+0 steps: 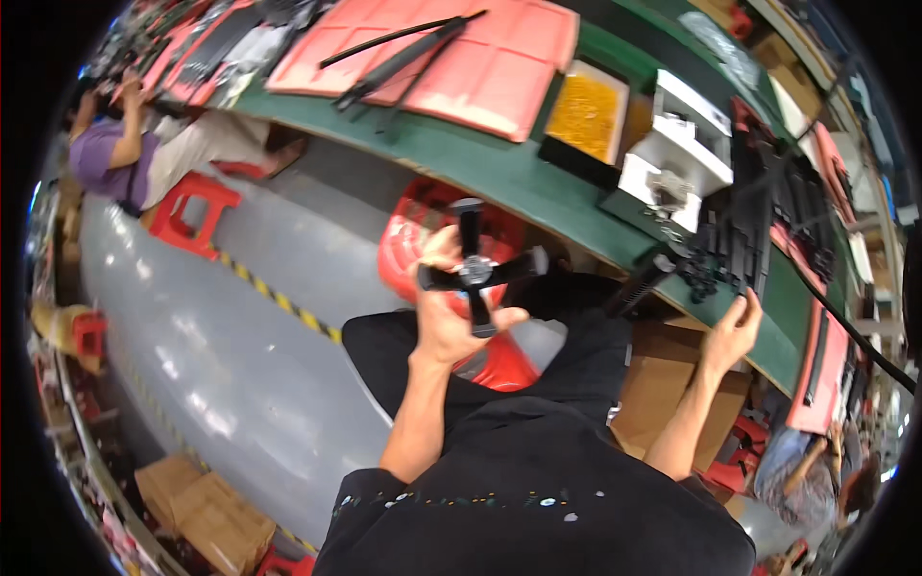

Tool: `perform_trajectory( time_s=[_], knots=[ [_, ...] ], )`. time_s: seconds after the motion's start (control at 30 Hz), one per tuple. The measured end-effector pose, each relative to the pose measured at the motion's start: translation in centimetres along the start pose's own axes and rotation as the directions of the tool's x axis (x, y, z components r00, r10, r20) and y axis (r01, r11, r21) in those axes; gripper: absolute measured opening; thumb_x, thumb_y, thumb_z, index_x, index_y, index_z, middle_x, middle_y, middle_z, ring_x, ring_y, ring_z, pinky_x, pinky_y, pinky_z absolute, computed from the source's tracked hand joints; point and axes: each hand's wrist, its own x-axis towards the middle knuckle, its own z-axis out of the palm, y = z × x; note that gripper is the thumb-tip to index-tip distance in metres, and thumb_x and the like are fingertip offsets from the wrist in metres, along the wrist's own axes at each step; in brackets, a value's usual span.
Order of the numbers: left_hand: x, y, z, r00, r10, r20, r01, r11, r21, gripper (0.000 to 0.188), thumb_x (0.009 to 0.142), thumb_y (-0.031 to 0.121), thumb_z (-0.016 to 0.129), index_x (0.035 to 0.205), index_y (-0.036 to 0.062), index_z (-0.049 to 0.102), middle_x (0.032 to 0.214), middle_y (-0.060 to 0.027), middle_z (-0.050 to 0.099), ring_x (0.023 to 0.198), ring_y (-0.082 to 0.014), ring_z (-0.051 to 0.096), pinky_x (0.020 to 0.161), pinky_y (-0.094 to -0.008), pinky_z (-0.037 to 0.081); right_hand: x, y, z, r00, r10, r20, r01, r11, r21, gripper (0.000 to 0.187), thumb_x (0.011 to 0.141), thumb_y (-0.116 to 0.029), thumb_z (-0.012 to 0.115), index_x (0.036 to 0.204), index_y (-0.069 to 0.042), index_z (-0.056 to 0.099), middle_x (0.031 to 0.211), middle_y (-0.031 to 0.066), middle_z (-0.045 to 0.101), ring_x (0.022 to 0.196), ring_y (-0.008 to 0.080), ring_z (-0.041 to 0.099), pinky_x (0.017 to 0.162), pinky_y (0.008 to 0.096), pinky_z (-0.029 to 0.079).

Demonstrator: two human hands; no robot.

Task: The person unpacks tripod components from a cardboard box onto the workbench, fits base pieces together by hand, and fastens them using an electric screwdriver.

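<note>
My left hand [447, 322] is wrapped round a black cross-shaped part [475, 273] with four arms and a shiny round hub. It is held up over the red stool, in front of my lap. On the right, my right hand [735, 331] is at the bench edge with its fingers pressed together. Its fingertips meet the near ends of a bunch of black rods [754, 254]; what they pinch is hidden. Left of those rods lie small black fittings [703, 274] in a heap. A thick ribbed black tube [645, 278] juts over the bench edge towards me.
The green bench [461, 158] holds a pink tray [509, 72] with black poles, a box of yellow pieces [586, 110] and an opened white box [677, 158]. Below are a red stool [408, 230] and a cardboard box [663, 384]. One person [115, 158] sits far left, another lower right.
</note>
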Motion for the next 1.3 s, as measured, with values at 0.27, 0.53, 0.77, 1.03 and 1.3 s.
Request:
perform_trajectory(
  time_s=[0.27, 0.53, 0.77, 1.03, 1.3],
  knots=[
    [-0.6, 1.6, -1.2, 0.993, -0.006, -0.116, 0.028, 0.982, 0.187, 0.090, 0.061, 0.033, 0.100, 0.124, 0.0039, 0.043, 0.129, -0.0142, 0.043, 0.121, -0.0292, 0.048, 0.103, -0.0430, 0.041, 0.6, -3.5, -1.9, 0.881, 0.278, 0.382, -0.466, 0.381, 0.798, 0.029, 0.108, -0.012, 0.051, 0.133, 0.000, 0.059, 0.105, 0.0144, 0.069, 0.076, 0.0118, 0.062, 0.064, 0.0270, 0.054],
    [-0.5, 2.5, 0.8, 0.979, -0.146, -0.145, 0.167, 0.975, 0.145, 0.086, 0.062, 0.028, 0.100, 0.122, 0.0057, 0.042, 0.108, -0.0057, 0.044, 0.099, -0.0197, 0.050, 0.091, -0.0366, 0.044, -1.9, -14.9, -3.3, 0.767, 0.004, 0.642, -0.605, 0.341, 0.720, 0.037, 0.101, -0.006, 0.060, 0.135, 0.007, 0.054, 0.102, 0.0139, 0.067, 0.075, 0.0145, 0.063, 0.069, 0.0281, 0.054],
    [-1.4, 0.6, -0.6, 0.981, -0.156, -0.117, 0.171, 0.976, 0.136, 0.094, 0.056, 0.029, 0.103, 0.121, 0.0084, 0.039, 0.106, -0.0058, 0.041, 0.097, -0.0195, 0.045, 0.087, -0.0367, 0.044, -3.0, -24.3, 0.1, 0.580, -0.753, 0.311, 0.350, 0.575, 0.740, 0.045, 0.084, -0.013, 0.079, 0.125, -0.004, 0.064, 0.103, 0.0048, 0.073, 0.095, 0.0253, 0.064, 0.090, 0.0397, 0.044],
    [-0.2, 1.5, -0.9, 0.973, -0.218, -0.073, 0.223, 0.972, 0.078, 0.101, 0.055, 0.030, 0.104, 0.125, 0.0067, 0.035, 0.108, -0.0081, 0.042, 0.095, -0.0193, 0.049, 0.083, -0.0365, 0.047, -3.4, -26.7, 5.2, 0.400, -0.800, 0.448, 0.277, 0.572, 0.772, 0.038, 0.084, -0.013, 0.077, 0.120, -0.009, 0.067, 0.102, 0.0084, 0.065, 0.101, 0.0277, 0.058, 0.094, 0.0394, 0.042],
    [0.9, 0.5, -1.2, 0.985, -0.155, 0.071, 0.167, 0.962, -0.216, 0.106, 0.068, 0.056, 0.092, 0.138, 0.0046, 0.032, 0.120, -0.0083, 0.036, 0.109, -0.0194, 0.041, 0.103, -0.0366, 0.036, -2.9, -25.8, 6.8, 0.414, -0.755, 0.509, 0.240, 0.630, 0.739, 0.035, 0.088, -0.011, 0.074, 0.122, -0.006, 0.065, 0.102, 0.0130, 0.068, 0.093, 0.0313, 0.061, 0.085, 0.0397, 0.049]
  ],
)
